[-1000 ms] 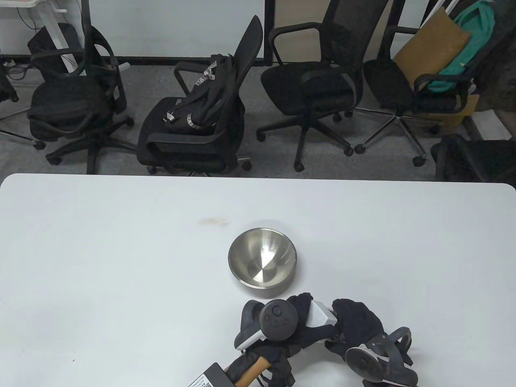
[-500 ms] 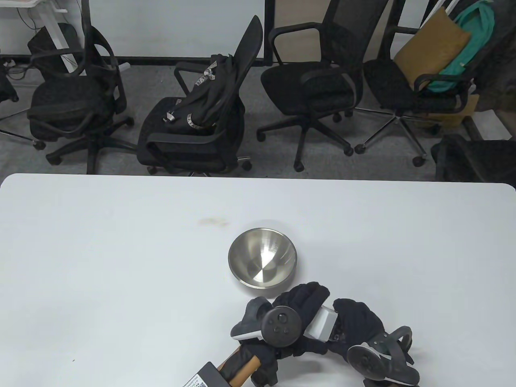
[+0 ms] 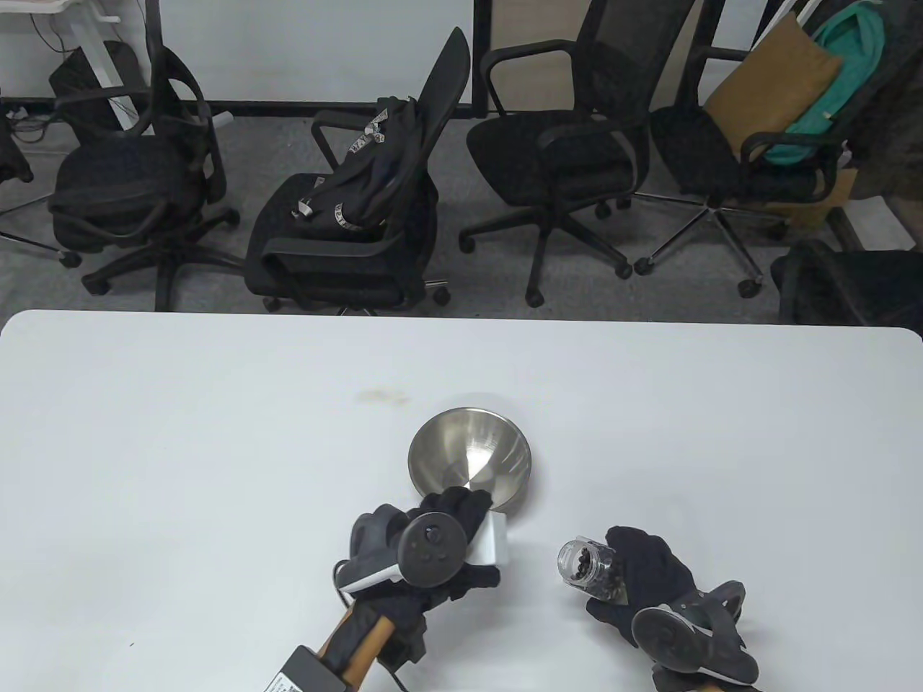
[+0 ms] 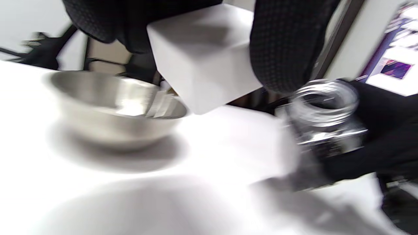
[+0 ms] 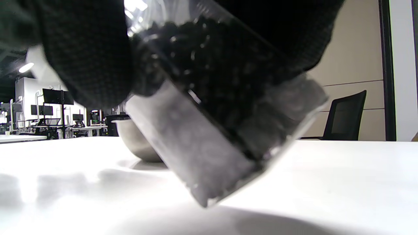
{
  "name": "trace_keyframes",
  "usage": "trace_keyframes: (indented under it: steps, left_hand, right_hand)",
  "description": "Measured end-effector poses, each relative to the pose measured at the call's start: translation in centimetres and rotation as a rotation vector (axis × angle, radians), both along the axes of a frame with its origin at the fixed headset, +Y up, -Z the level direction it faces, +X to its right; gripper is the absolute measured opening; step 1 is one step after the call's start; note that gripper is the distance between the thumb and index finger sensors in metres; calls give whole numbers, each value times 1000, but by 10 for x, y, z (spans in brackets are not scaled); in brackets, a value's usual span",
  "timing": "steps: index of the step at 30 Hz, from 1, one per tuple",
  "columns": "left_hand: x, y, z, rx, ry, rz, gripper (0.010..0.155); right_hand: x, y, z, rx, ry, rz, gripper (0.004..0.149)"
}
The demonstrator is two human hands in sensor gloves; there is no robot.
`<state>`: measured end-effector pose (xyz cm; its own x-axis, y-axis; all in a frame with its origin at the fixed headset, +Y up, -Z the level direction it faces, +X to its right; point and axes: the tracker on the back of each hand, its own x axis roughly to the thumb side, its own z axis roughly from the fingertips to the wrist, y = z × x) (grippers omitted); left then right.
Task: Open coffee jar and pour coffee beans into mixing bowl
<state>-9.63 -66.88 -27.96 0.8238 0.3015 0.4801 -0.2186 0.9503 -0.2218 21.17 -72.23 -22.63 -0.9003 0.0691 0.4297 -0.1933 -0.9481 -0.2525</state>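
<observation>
The steel mixing bowl (image 3: pixel 470 460) stands on the white table (image 3: pixel 216 447), empty inside; it also shows in the left wrist view as the bowl (image 4: pixel 114 104). My left hand (image 3: pixel 461 530) grips the white square lid (image 3: pixel 489 544), close to the bowl's near rim; the lid (image 4: pixel 202 55) fills the top of the left wrist view. My right hand (image 3: pixel 642 569) holds the clear glass coffee jar (image 3: pixel 588 566), uncapped and tilted with its mouth toward the left, dark beans inside. The jar (image 5: pixel 212 107) hangs just above the table in the right wrist view.
Several black office chairs (image 3: pixel 555 144) stand beyond the table's far edge, one carrying a black backpack (image 3: pixel 360 173). A faint brown stain (image 3: pixel 378 395) marks the table behind the bowl.
The hands, joined on the capped jar before, have come apart. My left hand carried the white lid off to the left toward the bowl; the jar stays in my right hand, uncapped.
</observation>
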Motion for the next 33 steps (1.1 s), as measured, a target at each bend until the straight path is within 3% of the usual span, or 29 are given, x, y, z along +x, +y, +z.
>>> trace_keyframes:
  steps: [5,10,15,21,23,27,30,33]
  left_hand:
    - [-49,-34,-17,-133,219,-190,92]
    - [-76,-76,-32,-253,308,-259,92]
    - [-86,-92,-37,-302,336,-326,91]
    - [-86,-95,-38,-335,343,-367,93]
    - [-87,-91,-36,-356,330,-374,106]
    - [-85,-61,-32,-204,302,-160,114]
    - [-75,-46,-33,-116,366,144,105]
    - [-64,-44,-51,-233,446,281,101]
  right_hand:
    - [1,-2,-2,-13,-7,-11,95]
    - [0,-1,-2,-24,-10,-9,95]
    - [1,-1,-3,-32,-13,-4,95]
    - [2,-1,-3,-37,-12,-4,95]
    - [2,0,-3,-35,-12,-4,95]
    - [3,2,-3,-28,-17,-12,95]
    - [5,3,-3,-27,-22,-12,95]
    - [4,3,-3,-31,-22,-6,95]
